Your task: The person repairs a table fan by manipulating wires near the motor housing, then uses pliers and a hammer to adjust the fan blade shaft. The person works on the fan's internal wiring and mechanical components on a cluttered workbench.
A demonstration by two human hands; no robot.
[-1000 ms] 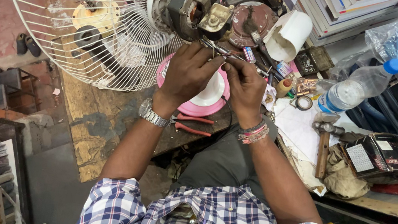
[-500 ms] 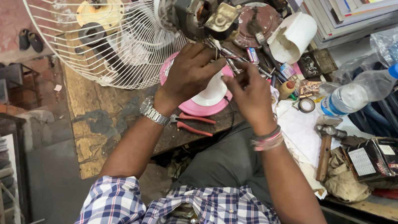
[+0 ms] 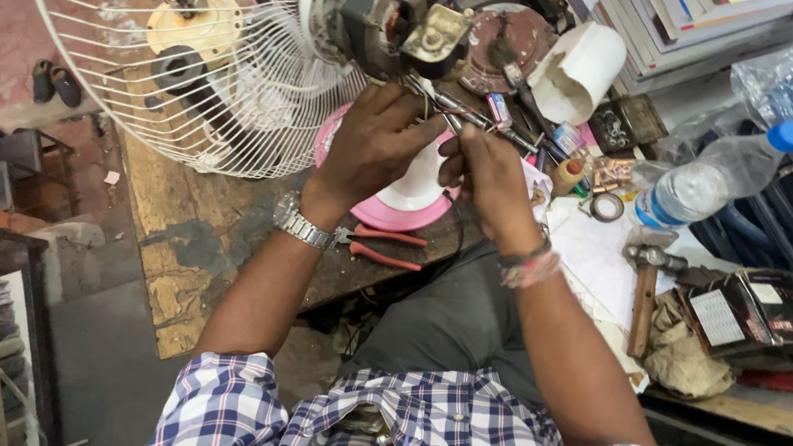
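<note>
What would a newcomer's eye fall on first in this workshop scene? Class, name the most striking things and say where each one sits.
First comes the big white wire fan guard at upper left, with the bare fan motor fixed at its centre. Just below the motor, the left hand and right hand meet over thin wires. To the right, a clear water bottle with a blue cap lies on the cluttered bench.

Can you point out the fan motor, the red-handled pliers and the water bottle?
fan motor [image 3: 377, 11], head view, on its dark housing.
red-handled pliers [image 3: 385, 249], head view, between the two handles.
water bottle [image 3: 709, 183], head view, on its clear body.
</note>
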